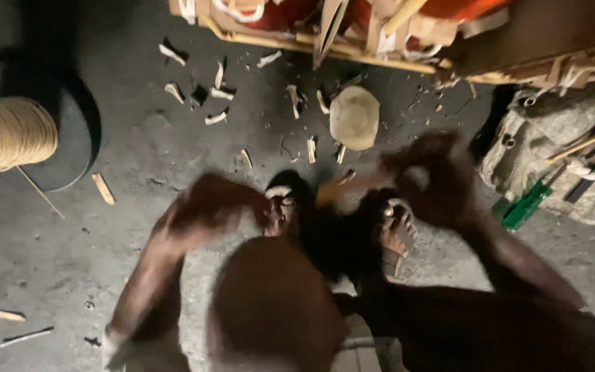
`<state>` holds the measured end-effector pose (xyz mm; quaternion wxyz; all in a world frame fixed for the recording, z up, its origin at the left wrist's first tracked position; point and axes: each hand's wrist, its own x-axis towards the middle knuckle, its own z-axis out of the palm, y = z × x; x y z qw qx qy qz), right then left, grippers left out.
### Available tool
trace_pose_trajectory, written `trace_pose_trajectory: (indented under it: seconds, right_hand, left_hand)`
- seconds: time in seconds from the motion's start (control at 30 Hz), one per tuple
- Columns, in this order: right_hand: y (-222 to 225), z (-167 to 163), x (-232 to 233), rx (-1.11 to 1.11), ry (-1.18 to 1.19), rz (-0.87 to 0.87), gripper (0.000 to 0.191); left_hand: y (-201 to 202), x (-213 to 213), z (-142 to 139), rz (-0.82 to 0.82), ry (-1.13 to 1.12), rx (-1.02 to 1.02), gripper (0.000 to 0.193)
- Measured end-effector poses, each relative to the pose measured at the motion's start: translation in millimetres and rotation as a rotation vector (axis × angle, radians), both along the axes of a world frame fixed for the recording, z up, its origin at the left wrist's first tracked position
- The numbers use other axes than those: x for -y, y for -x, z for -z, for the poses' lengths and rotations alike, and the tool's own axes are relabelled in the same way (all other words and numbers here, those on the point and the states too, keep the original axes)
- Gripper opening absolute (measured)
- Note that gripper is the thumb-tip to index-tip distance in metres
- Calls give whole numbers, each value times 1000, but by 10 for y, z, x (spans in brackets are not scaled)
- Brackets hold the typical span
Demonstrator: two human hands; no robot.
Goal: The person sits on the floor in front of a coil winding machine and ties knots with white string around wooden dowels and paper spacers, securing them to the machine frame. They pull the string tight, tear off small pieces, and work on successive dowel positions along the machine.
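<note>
My left hand (218, 203) is blurred with motion, above the grey floor just left of my sandalled left foot (282, 207); its fingers look curled, and whether it holds anything is unclear. My right hand (432, 176) is also blurred, raised above my right foot (397, 234). A pale wooden stick (349, 186) runs from it toward the left, and the hand appears closed on it. My knee (273, 303) fills the lower middle of the view.
A spool of tan cord (8, 131) sits at the left. Several wood shavings (218, 93) and a pale round piece (354, 117) lie on the floor. A wooden frame (352, 52) spans the top. A grey bag with tools (559, 158) is at the right.
</note>
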<state>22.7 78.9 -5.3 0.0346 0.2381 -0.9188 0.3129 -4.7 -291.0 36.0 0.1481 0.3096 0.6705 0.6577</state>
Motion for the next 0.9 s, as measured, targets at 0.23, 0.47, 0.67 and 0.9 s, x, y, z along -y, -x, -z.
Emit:
trace_pose_trajectory:
  seconds: [0.23, 0.47, 0.67, 0.9]
  right_hand:
    - [-46, 203, 106, 201, 193, 53, 22]
    - [-123, 61, 377, 342, 138, 96, 20]
    - [-148, 115, 558, 508, -57, 84, 29]
    - [-178, 241, 477, 584, 24, 116, 26]
  left_hand:
    - [197, -1074, 793, -38, 125, 225, 39]
    - [10, -1196, 1021, -56, 211, -61, 20]
    - [-178, -1131, 1046, -158, 265, -130, 15]
    - [-120, -1128, 1201, -32, 524, -203, 31]
